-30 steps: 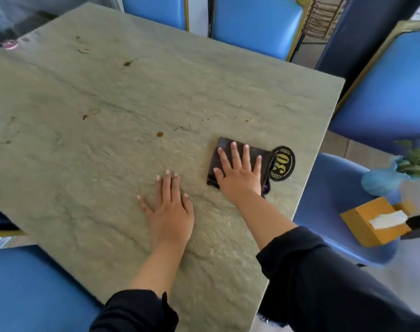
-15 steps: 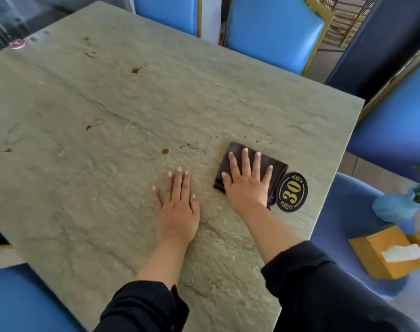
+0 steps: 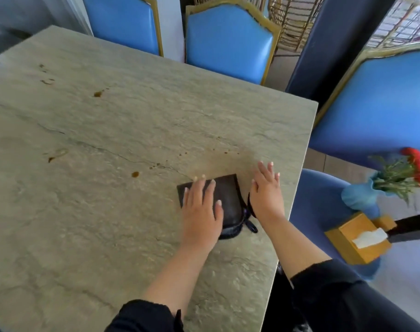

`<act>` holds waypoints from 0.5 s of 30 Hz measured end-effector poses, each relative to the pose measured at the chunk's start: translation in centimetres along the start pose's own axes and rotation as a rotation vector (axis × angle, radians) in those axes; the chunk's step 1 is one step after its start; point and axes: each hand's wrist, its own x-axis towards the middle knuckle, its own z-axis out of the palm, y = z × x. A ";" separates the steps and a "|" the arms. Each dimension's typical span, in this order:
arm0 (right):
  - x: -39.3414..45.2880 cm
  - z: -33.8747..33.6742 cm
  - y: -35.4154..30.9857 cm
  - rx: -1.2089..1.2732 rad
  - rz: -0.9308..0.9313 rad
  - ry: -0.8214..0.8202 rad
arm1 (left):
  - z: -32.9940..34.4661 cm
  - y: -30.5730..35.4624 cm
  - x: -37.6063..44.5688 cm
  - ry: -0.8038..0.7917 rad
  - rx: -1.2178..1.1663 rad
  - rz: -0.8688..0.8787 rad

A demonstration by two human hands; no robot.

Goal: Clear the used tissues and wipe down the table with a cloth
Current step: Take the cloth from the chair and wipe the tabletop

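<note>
A folded dark brown cloth (image 3: 229,197) lies flat on the grey-green stone table (image 3: 96,236), near its right edge. My left hand (image 3: 200,212) rests palm-down on the cloth's left half and presses it to the table. My right hand (image 3: 266,190) hovers just right of the cloth with its fingers spread, holding nothing. It covers most of a black round number badge. Brown stains dot the tabletop: one spot (image 3: 135,174) to the left of the cloth, a smear (image 3: 54,155) farther left, another spot (image 3: 97,93) toward the far side. No tissues show on the table.
Blue chairs with gold frames (image 3: 228,41) stand along the far and right sides. On a blue seat (image 3: 319,202) to the right stand a yellow tissue box (image 3: 357,238) and a blue vase with red flowers (image 3: 359,195). The table's right edge runs close to my right hand.
My right hand has come off the cloth and moved right, over the number badge. My left hand has moved from the bare table onto the cloth.
</note>
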 end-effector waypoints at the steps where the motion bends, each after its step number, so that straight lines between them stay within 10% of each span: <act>1: 0.6 -0.1 0.8 -0.023 0.045 0.003 | 1.0 1.2 -0.1 -0.069 0.059 0.041; 11: 2.3 0.6 2.7 -0.095 0.056 0.124 | 3.5 0.9 12.9 -0.332 0.306 0.430; 15: 4.3 0.6 2.6 -0.143 0.081 0.107 | 4.3 2.4 18.1 -0.396 0.285 0.155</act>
